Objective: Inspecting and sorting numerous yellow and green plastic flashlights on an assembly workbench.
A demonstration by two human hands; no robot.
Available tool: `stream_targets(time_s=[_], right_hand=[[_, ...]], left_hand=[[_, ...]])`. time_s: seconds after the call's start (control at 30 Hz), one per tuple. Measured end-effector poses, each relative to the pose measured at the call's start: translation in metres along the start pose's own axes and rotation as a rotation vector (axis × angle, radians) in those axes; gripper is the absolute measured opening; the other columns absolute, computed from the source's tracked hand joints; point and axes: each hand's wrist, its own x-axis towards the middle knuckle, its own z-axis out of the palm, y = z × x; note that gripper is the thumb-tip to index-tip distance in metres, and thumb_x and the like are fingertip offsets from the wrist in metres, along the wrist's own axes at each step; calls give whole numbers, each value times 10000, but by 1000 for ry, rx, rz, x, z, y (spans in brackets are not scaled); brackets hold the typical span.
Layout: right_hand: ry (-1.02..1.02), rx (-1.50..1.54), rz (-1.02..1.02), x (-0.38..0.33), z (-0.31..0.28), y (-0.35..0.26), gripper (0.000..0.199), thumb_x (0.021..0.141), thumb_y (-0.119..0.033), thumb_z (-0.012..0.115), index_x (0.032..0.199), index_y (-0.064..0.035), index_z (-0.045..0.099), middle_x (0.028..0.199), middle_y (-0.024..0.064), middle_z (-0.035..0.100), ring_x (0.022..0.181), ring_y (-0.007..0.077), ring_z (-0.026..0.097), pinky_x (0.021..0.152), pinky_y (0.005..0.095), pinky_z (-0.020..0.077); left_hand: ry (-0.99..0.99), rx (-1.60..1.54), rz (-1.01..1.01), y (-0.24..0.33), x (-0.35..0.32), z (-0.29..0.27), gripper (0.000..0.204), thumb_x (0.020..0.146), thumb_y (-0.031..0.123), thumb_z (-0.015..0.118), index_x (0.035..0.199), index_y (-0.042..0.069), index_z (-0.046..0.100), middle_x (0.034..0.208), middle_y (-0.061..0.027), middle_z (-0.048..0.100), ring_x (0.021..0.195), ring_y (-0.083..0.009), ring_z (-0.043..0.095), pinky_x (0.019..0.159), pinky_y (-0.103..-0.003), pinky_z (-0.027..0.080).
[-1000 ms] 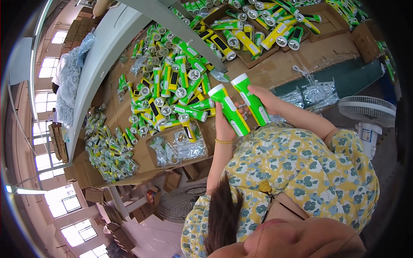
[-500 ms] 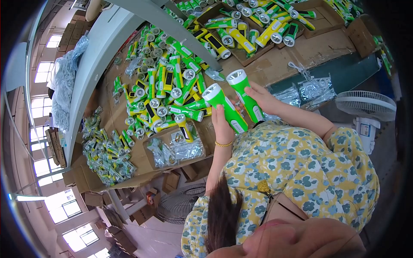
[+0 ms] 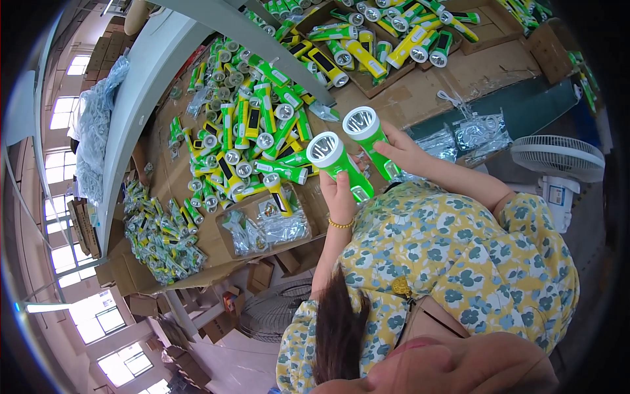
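My left hand (image 3: 341, 197) grips a green flashlight (image 3: 336, 164) by its body, lens end tilted up toward me. Beside it, my right hand (image 3: 407, 154) holds a second green flashlight (image 3: 369, 136) the same way. Both lenses are round with white rims, and the two flashlights stand close together above the cardboard-covered table (image 3: 426, 92). A gold bracelet sits on my left wrist.
A heap of several green and yellow flashlights (image 3: 252, 141) covers the table left of my hands, with more in a cardboard tray (image 3: 374, 39) at the far side. Clear plastic bags (image 3: 269, 226) lie near; packed flashlights (image 3: 157, 233) pile at left. A white fan (image 3: 558, 161) stands at right.
Both flashlights have tilted up so their lenses face me more directly, and they have moved slightly up and left in view. My grip on each stays the same.
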Motion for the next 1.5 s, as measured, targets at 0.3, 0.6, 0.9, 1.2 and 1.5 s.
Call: stream_targets(time_s=[0.3, 0.6, 0.9, 1.2, 1.5], right_hand=[[-58, -257, -211, -7, -4, -3, 556, 929, -285, 546, 1357, -1, 333, 1243, 119, 497, 1155, 179, 473, 975, 331, 375], [-48, -173, -143, -3, -4, 6, 541, 941, -261, 522, 1367, 4, 321, 1285, 133, 475, 1190, 197, 453, 999, 345, 359], [33, 210, 91, 19, 4, -2, 475, 987, -247, 450, 1390, -39, 311, 1241, 111, 524, 1078, 148, 542, 916, 300, 443], [157, 265, 173, 23, 10, -1, 448, 976, -311, 477, 1333, -51, 395, 1035, 67, 600, 908, 120, 589, 775, 269, 499], [159, 164, 144, 21, 10, -8, 404, 960, -342, 508, 1220, -34, 478, 951, 45, 600, 763, 87, 579, 652, 241, 475]], left_hand=[[-13, 100, 136, 0, 1, -4, 558, 892, 413, 583, 1195, -26, 417, 990, -152, 581, 852, -218, 593, 727, -333, 504], [-14, -13, 29, 6, 5, 4, 606, 885, 482, 564, 1215, 0, 405, 981, -144, 572, 837, -216, 589, 705, -326, 498], [49, -220, -189, 7, 20, 2, 455, 924, 414, 453, 1219, 68, 450, 1051, -133, 587, 889, -240, 593, 729, -367, 507], [227, -386, -429, 8, 27, 3, 465, 972, 396, 373, 1134, -17, 512, 945, -113, 597, 803, -213, 573, 707, -342, 483], [156, -339, -386, 7, 26, 4, 495, 976, 449, 367, 1058, -8, 538, 895, -87, 590, 751, -188, 559, 671, -317, 476]])
